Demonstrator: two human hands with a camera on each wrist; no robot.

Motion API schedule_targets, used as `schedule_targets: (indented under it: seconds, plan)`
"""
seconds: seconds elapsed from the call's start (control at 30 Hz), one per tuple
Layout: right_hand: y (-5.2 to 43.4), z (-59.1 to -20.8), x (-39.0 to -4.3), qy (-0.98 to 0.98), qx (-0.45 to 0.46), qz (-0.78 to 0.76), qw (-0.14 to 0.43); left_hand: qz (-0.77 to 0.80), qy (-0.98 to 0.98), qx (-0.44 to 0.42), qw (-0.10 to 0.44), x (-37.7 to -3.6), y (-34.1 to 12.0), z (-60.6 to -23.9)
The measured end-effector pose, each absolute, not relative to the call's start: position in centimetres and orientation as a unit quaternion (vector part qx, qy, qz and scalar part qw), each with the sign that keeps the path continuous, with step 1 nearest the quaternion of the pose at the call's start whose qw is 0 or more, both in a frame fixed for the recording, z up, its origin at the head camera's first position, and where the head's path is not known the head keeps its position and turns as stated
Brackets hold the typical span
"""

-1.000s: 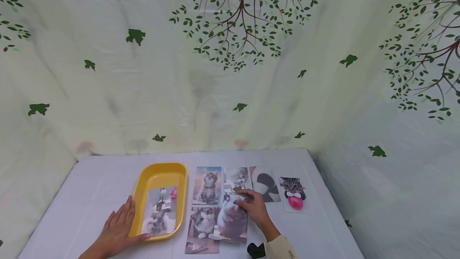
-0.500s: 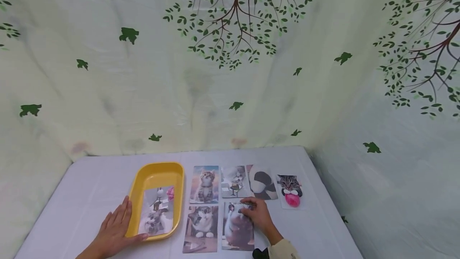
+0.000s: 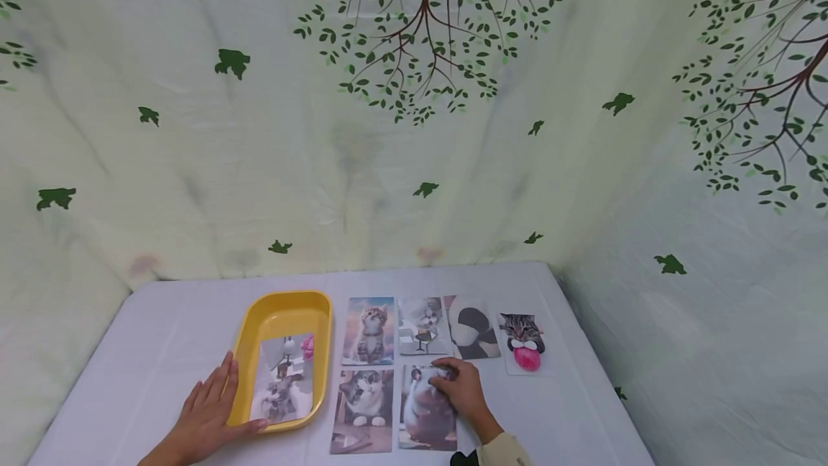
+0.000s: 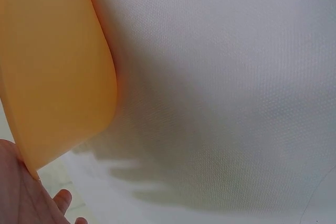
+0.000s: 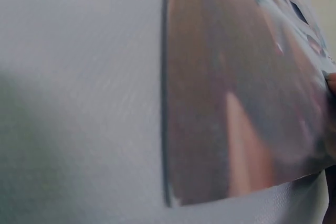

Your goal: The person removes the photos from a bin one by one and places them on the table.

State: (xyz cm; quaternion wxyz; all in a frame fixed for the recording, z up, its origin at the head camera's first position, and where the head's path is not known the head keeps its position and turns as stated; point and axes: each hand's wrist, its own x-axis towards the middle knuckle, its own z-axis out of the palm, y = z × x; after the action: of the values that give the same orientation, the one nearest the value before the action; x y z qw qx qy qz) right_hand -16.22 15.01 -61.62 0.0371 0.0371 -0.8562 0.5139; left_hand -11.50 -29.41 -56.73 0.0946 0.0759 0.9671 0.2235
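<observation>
Lying under right hand: hamster photo

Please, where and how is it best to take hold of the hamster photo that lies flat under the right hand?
Probably at its right edge, coming from the bare cloth on the right. The hamster photo lies flat, its left side close beside the cat photo. The right hand presses its top; a fingertip could lift that free edge, then pinch.

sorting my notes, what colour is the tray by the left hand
Yellow tray; clearest in the head view.
</observation>
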Motion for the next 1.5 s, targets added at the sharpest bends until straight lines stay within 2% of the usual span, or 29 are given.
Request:
schedule_targets:
  seconds: [0.47,0.7,0.87,0.97,1.1,1.5]
  plan:
    - [14.9,-62.2,-16.4,-0.864,0.083,0.486,0.100,0.228,0.965,0.070,0.107,-11.6,-29.2,-56.5]
    - [14.4,-61.5,-16.0,-0.897,0.089,0.413,0.130,0.228,0.965,0.072,0.104,-11.5,-29.3,-56.6]
    - [13.3,-60.1,-16.3,-0.877,0.120,0.437,0.163,0.228,0.966,0.073,0.103,-11.6,-29.4,-56.7]
    - [11.9,-58.7,-16.9,-0.853,0.163,0.475,0.145,0.226,0.966,0.067,0.108,-11.7,-29.4,-56.9]
    - [8.9,-56.7,-17.7,-0.845,0.193,0.492,0.081,0.227,0.966,0.069,0.105,-11.7,-29.4,-57.0]
    - [-2.0,-53.4,-20.2,-0.867,0.238,0.437,-0.035,0.221,0.967,0.082,0.094,-11.7,-29.3,-56.9]
